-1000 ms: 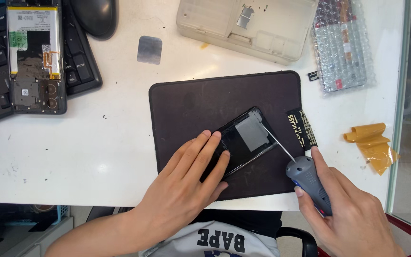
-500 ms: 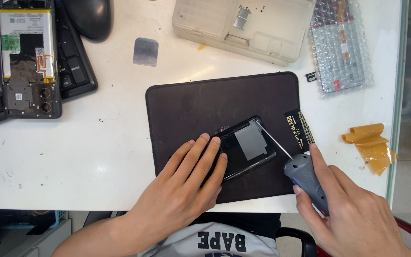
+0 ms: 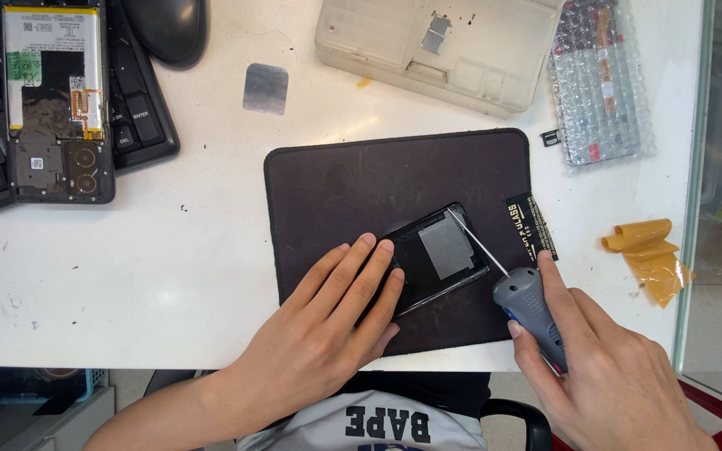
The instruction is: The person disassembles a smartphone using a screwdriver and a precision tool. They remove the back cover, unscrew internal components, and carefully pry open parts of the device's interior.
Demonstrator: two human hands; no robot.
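Observation:
A black phone back part with a grey square patch lies tilted on a dark work mat. My left hand rests flat on its near end, fingers spread over it. A grey-handled screwdriver is gripped in my right hand, and its thin shaft reaches to the part's upper right edge. A small black card lies on the mat's right edge beside the tool.
An opened phone showing its battery lies on a black keyboard at the far left, a mouse behind it. A translucent parts box, a bubble-wrap packet, a grey square sheet and yellow tape lie around.
Both hands and the part stay in the same pose on the mat; the view has shifted slightly.

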